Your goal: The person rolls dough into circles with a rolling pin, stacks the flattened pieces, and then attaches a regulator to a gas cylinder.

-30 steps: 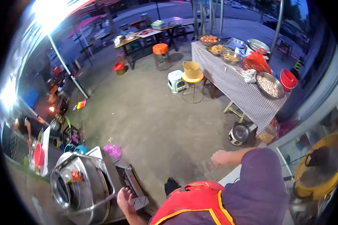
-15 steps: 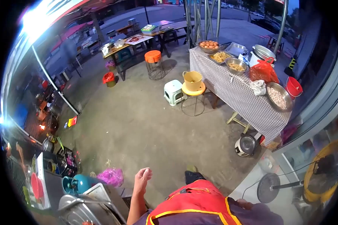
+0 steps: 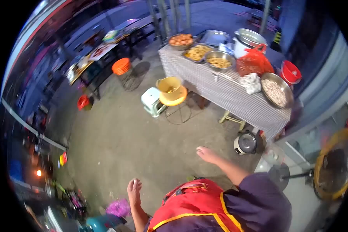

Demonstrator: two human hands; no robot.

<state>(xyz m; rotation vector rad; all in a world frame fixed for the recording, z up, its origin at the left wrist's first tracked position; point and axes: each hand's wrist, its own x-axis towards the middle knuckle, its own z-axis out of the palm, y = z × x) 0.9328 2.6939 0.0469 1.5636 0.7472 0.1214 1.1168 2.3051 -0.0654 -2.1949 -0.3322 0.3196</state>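
My left hand [image 3: 134,189] hangs over the concrete floor at the lower middle, its fingers loosely curled and nothing visible in them. Further forward and to the right, my right hand [image 3: 207,154] reaches out over the floor, slightly blurred, fingers drawn together with no object showing. Neither touches anything. Beyond my right hand stands a yellow stool [image 3: 174,99] bearing a tan basin [image 3: 169,87]. A rice cooker [image 3: 246,143] sits on the floor to its right. I wear a red apron [image 3: 189,199] with yellow edging.
A checked-cloth table [image 3: 228,96] at the right holds a bowl of eggs [image 3: 180,41], bowls of food, a red bag [image 3: 255,62] and a pan of pale pieces [image 3: 275,91]. Stools stand mid-floor. A blue gas cylinder [image 3: 98,223] and purple bag [image 3: 118,208] lie lower left.
My right hand has come up from beside the apron and stretched forward. My left hand is a little lower and further left. The view has turned right and moved nearer the checked-cloth table.
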